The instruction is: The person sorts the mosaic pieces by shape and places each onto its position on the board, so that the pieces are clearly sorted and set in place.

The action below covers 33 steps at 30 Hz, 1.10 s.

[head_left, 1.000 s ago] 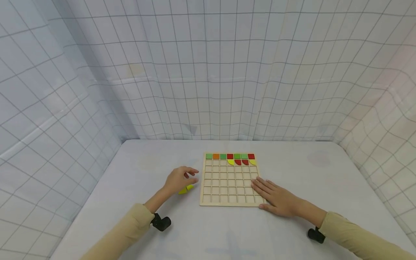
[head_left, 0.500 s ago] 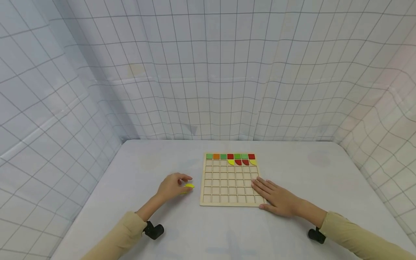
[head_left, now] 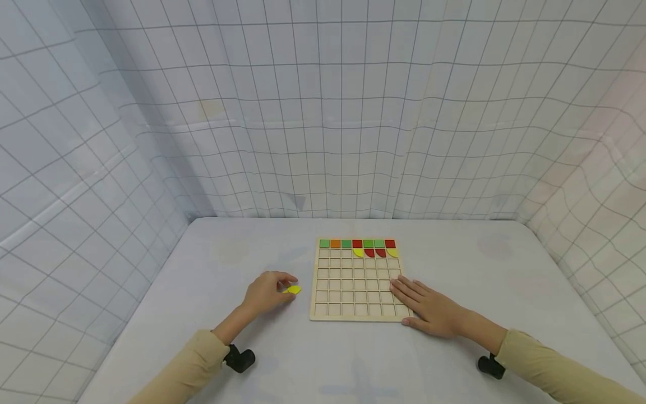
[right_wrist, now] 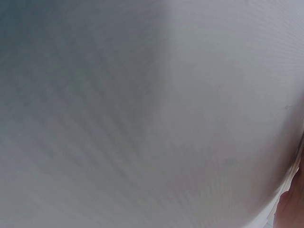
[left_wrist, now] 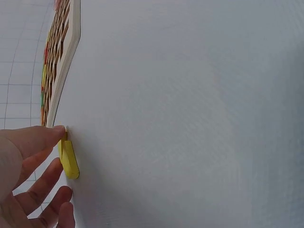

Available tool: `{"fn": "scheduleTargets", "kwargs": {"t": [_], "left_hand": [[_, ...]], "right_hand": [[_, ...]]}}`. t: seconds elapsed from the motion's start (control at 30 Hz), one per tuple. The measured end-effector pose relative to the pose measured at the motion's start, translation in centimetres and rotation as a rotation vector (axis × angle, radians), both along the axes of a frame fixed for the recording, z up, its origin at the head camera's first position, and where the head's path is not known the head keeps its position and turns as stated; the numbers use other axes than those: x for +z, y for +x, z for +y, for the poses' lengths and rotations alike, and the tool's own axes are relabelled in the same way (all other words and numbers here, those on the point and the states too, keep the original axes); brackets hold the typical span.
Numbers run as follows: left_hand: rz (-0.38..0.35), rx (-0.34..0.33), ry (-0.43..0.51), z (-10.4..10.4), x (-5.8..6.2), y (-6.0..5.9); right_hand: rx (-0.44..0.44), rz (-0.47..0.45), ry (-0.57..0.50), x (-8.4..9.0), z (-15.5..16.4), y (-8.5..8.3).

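On the pale worktop (head_left: 242,252), my left hand (head_left: 264,293) pinches a yellow quarter-round wooden tile (head_left: 292,290) just left of the gridded wooden board (head_left: 353,314), which my right hand (head_left: 431,312) steadies with flat, relaxed fingers.

You have long sleeves on both arms. The left sleeve (head_left: 187,367) and the right sleeve (head_left: 550,367) are the same soft tan colour, and they stop at your wrists. A small black camera (head_left: 239,359) sticks out under your left wrist. Another small black camera (head_left: 489,366) sits under your right wrist. Your hands are bare, with no gloves or rings.
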<state>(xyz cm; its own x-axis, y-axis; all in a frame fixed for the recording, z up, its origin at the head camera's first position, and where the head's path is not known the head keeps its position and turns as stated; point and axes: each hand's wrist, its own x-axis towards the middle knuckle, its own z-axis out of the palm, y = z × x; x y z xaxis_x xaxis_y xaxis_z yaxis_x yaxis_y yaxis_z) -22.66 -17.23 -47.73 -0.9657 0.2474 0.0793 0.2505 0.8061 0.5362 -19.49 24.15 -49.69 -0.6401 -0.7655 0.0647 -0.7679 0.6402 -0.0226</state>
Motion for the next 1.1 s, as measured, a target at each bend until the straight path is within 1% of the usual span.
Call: {"fn": "scheduleTargets", "kwargs": {"t": [0.17,0.33,0.43,0.63,0.73,0.93,1.1], "left_hand": [[0.001,0.020,-0.020,0.3,-0.1,0.0],[-0.005,0.037,-0.034,0.7,-0.2,-0.3],[0.009,0.040,-0.048,0.9,-0.3,-0.5],[0.041,0.025,-0.046,1.5,-0.3,-0.6],[0.044,0.025,-0.043,1.8,-0.5,-0.7],[0.028,0.006,-0.034,2.1,-0.9,-1.2],[0.001,-0.012,-0.038,2.3,-0.7,-1.3]], "right_hand": [[0.000,0.016,0.006,-0.1,0.0,0.0],[-0.017,-0.007,0.012,0.0,-0.1,0.1],[-0.023,-0.013,0.020,0.0,-0.1,0.1],[-0.023,-0.010,0.018,0.1,-0.1,0.1],[-0.027,-0.020,0.019,0.1,-0.1,0.0],[-0.040,-0.031,0.030,-0.1,-0.1,-0.1],[-0.034,-0.017,0.030,-0.1,-0.1,0.0]]}}
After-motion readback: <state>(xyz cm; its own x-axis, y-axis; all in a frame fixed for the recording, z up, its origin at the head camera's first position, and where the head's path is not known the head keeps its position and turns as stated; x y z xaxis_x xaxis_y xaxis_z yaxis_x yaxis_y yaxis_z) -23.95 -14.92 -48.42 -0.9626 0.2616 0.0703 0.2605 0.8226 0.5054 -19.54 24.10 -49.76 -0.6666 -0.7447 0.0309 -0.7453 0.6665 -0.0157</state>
